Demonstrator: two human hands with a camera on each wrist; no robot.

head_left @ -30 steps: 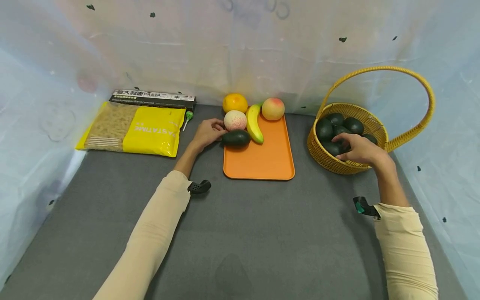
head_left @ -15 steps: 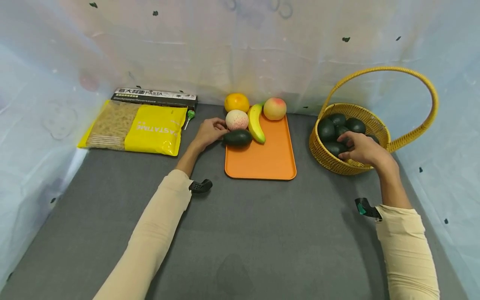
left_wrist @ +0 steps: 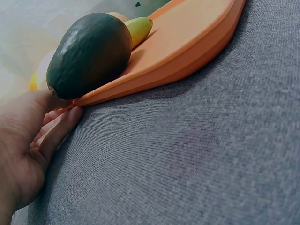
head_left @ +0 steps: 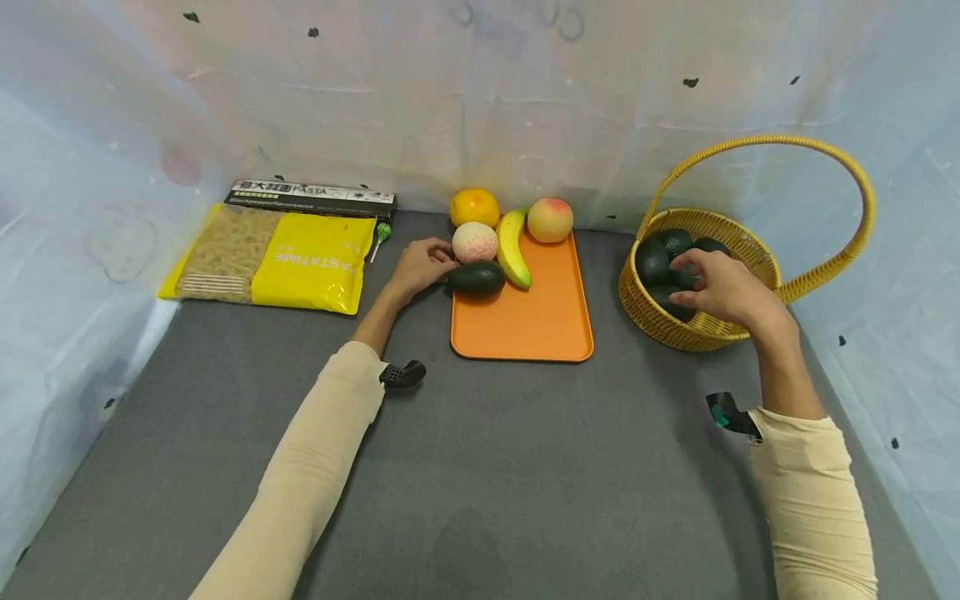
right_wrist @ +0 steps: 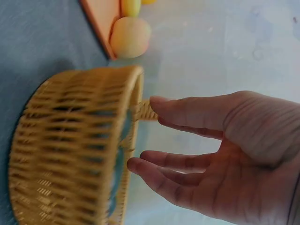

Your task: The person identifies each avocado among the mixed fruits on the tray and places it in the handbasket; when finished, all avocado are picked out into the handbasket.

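Note:
My left hand (head_left: 420,268) is at the left edge of the orange tray (head_left: 525,333). Its thumb reaches over the rim beside an avocado (left_wrist: 91,54), and its fingers (left_wrist: 70,119) lie against the tray's outer side, pinching the edge. Part of the thumb is hidden behind that avocado. On the tray are also a pale speckled peach (head_left: 475,242), a banana (head_left: 513,250), an orange (head_left: 474,207) and a red-yellow peach (head_left: 551,220). Over the wicker basket (head_left: 660,327), my right hand (head_left: 723,289) has thumb and fingers spread apart, holding nothing. Several dark avocados (head_left: 652,262) lie inside.
A yellow pasta bag (head_left: 311,260) lies at the left, with a black pasta box (head_left: 307,200) behind it. A small green lollipop (head_left: 382,233) is next to the bag. The basket's tall handle (head_left: 862,196) arches to the right. Plastic sheeting walls the table.
My right hand has risen slightly from the avocados in the basket, and its thumb and fingers have spread wider. My left hand stays at the tray's edge.

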